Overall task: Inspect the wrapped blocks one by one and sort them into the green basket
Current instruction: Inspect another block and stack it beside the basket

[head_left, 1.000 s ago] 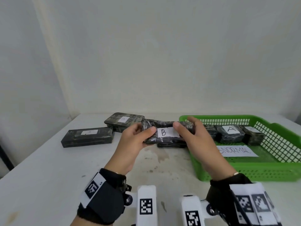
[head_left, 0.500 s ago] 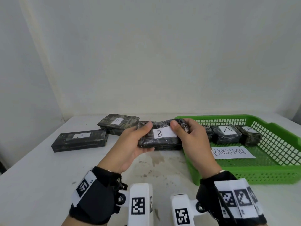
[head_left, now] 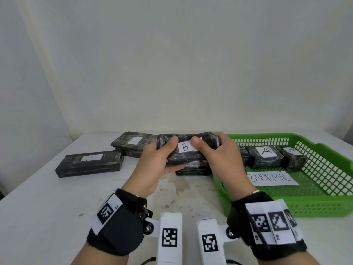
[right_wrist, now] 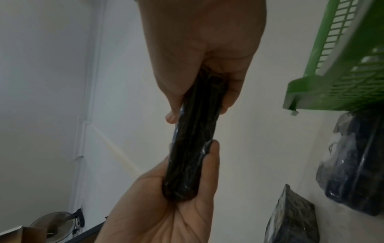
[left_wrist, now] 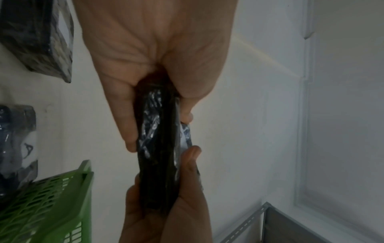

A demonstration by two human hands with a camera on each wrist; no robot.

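On the far left of the white table [head_left: 47, 197] lay a long wrapped block marked A [head_left: 89, 163], and just behind it another marked B [head_left: 133, 143], both flat and apart from the hands. The person's left hand [head_left: 152, 169] gripped the left end of the held block [head_left: 188, 152], thumb on top beside the white B label [head_left: 185, 147], fingers curled underneath. The right hand [head_left: 226, 159] clamped the other end the same way, thumb touching the label's right edge. The block hung in the air above another dark block lying on the table [head_left: 193, 171], just left of the green basket [head_left: 315, 205].

From the wrist views only the thin edge showed, its film wrinkled and glinting. To inspect it properly, I judged the hands should roll it slowly so each face came up, with the thumbs off the label and light pressure so the wrap did not tear.

To the right, the basket held a block marked A [head_left: 264, 156] and a further block [head_left: 291, 157] along its back, with a paper sign [head_left: 271, 178] lying in front of them. The free floor around the sign looked the likeliest spot.
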